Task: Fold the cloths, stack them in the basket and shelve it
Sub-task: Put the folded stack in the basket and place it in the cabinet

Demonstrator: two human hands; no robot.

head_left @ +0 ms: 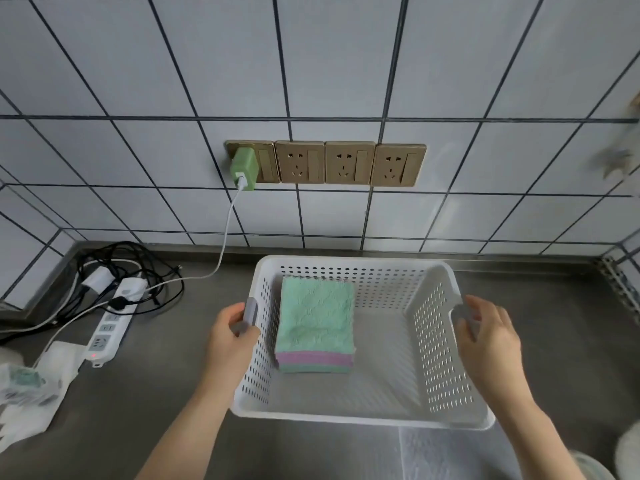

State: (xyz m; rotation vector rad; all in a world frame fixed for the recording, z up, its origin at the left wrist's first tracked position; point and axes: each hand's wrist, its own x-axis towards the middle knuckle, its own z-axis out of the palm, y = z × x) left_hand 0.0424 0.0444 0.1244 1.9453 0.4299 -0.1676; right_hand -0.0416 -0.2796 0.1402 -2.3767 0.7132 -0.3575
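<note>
A white perforated plastic basket point(440, 341) stands on the steel counter in front of me. Inside, against its left wall, lies a stack of folded cloths point(316, 323): a mint green one on top, a purple one and another green one beneath. My left hand point(230, 336) grips the grey handle on the basket's left rim. My right hand point(491, 336) curls round the grey handle on the right rim. The right half of the basket floor is bare.
A white power strip point(109, 327) with tangled black and white cables lies at the left. A green charger point(244, 169) is plugged into the row of wall sockets point(348, 163). Crumpled plastic wrapping point(31, 389) lies at the lower left. The tiled wall rises close behind the basket.
</note>
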